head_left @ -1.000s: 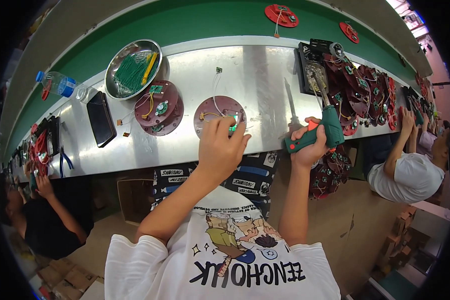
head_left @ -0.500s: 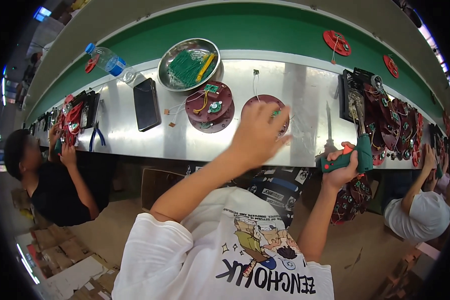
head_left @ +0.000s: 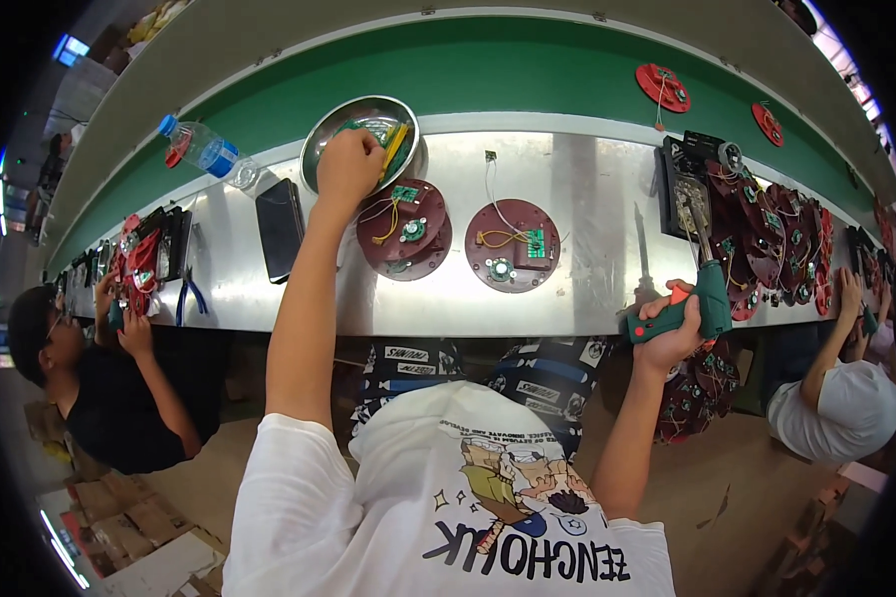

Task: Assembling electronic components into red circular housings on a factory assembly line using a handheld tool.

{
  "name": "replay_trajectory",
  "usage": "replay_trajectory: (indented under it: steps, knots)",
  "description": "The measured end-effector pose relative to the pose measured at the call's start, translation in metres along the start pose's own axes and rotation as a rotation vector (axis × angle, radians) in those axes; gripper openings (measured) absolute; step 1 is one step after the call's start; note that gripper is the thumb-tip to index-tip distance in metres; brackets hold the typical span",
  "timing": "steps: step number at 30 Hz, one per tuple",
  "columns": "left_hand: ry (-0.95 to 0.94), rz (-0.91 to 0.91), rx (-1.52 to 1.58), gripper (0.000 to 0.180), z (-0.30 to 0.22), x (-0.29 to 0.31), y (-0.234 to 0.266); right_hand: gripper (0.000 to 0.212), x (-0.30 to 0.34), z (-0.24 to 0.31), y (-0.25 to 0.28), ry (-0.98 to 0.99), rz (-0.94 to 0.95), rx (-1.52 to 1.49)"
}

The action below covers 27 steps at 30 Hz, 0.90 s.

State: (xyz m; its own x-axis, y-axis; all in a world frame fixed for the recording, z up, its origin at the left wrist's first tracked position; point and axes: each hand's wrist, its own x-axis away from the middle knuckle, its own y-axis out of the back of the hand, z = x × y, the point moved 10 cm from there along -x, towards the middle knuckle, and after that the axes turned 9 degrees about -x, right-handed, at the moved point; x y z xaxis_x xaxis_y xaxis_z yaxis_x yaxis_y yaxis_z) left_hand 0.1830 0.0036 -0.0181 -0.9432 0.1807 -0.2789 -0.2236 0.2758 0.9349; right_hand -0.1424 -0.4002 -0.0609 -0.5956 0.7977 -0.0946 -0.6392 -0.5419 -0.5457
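Note:
My left hand (head_left: 350,167) is over the metal bowl (head_left: 316,137), with its fingers curled down at the green circuit boards and yellow pieces (head_left: 396,149) inside. The fingers look closed, and what they grip is hidden. In my right hand (head_left: 675,336), at the front edge of the bench, is a green cordless screwdriver (head_left: 715,298) with a red trigger, its shaft pointing away from me. A round maroon plate (head_left: 493,222) with a green board, a small round part and wires lies in front of me. Left of it, next to the bowl, sits a stack of similar plates (head_left: 433,244).
A black phone (head_left: 279,234) and a water bottle (head_left: 209,151) lie left of the bowl. Right are a black tray of screws (head_left: 682,204) and piled maroon plates (head_left: 767,239). A person in black (head_left: 134,388) works at left, another in white (head_left: 836,408) at right.
My left hand has moved from over the single maroon plate up and left to the bowl, uncovering that plate. My right hand still holds the screwdriver in nearly the same place.

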Motion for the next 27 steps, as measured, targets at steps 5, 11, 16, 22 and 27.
replay_trajectory:
  steps: [5, 11, 16, 22, 27]
  knots:
    - [-0.017, -0.164, 0.296, 0.019, 0.003, -0.001, 0.017, 0.031, -0.002, -0.002, 0.006, -0.015, 0.033, -0.006]
    - [-0.076, -0.252, 0.617, 0.012, -0.023, 0.014, 0.054, 0.032, 0.000, 0.003, 0.003, -0.031, 0.007, 0.027]
    - [-0.128, -0.215, 0.621, 0.012, -0.081, 0.059, 0.080, 0.035, 0.011, 0.002, -0.014, -0.118, 0.278, -0.007]
    - [-0.396, -0.008, 0.637, 0.007, -0.160, 0.136, 0.039, 0.051, 0.074, 0.009, -0.039, -0.067, 0.525, 0.331]
    - [-0.423, -0.132, 0.658, 0.010, -0.164, 0.152, 0.012, 0.029, 0.085, -0.004, -0.044, -0.148, 0.532, 0.414]
